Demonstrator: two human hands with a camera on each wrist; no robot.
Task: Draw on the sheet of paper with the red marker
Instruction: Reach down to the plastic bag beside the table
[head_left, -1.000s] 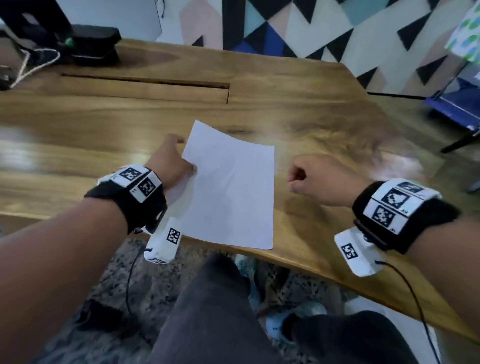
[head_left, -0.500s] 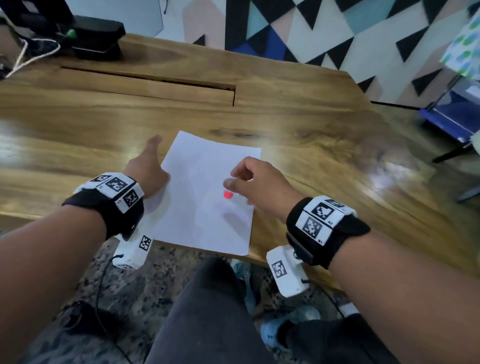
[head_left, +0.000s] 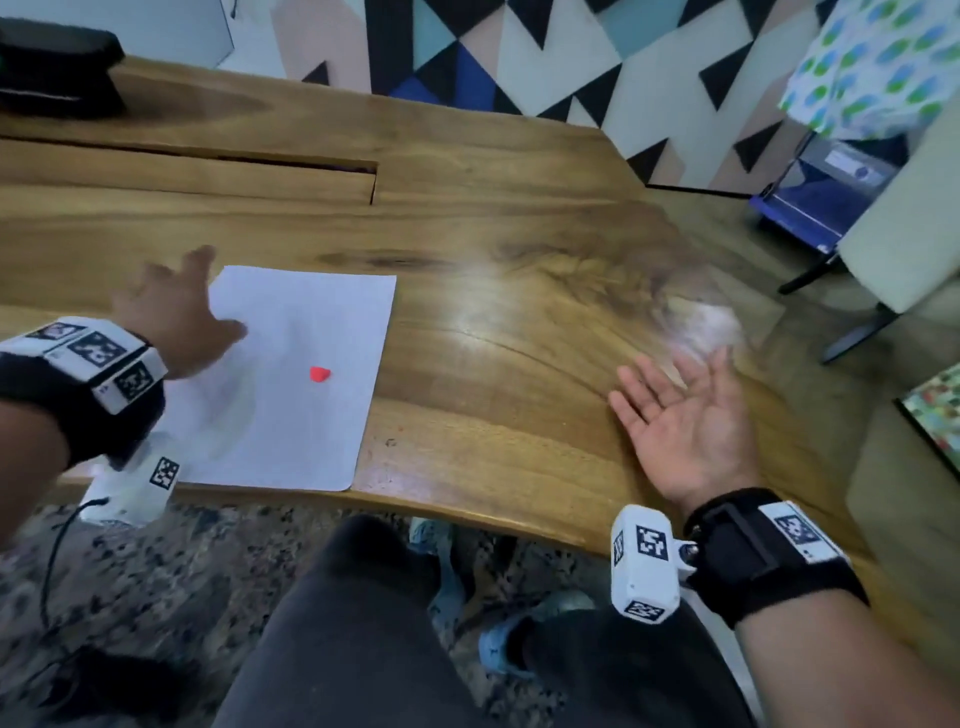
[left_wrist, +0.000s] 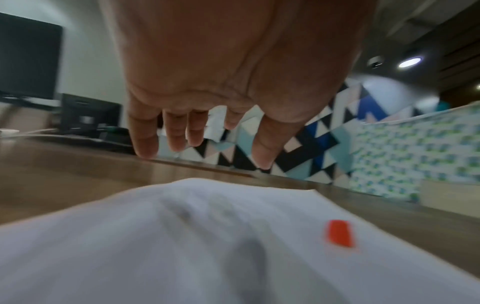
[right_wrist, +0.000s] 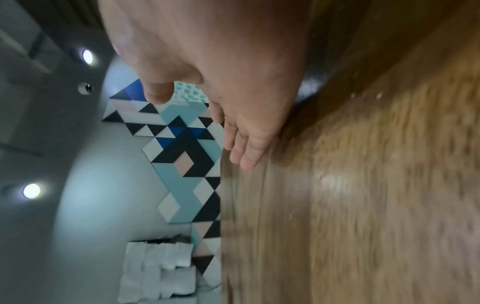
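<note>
A: Start from your grip. Your right hand (head_left: 685, 415) lies palm up on the surface (head_left: 519, 322), fingers spread and holding nothing. Your left hand (head_left: 171, 312) is flat and loose too, hovering over the left edge of the sheet of paper (head_left: 291, 426).

B: And the red marker?

A: All I see is a small red piece (head_left: 320, 374), perhaps only the cap, lying on the sheet right of its middle. It's too stubby to give a long axis.

B: Which hand is nearer?

A: The left, I'd judge; the piece sits to its right and towards you. From the right hand it's well apart, off to the left across bare surface
</note>
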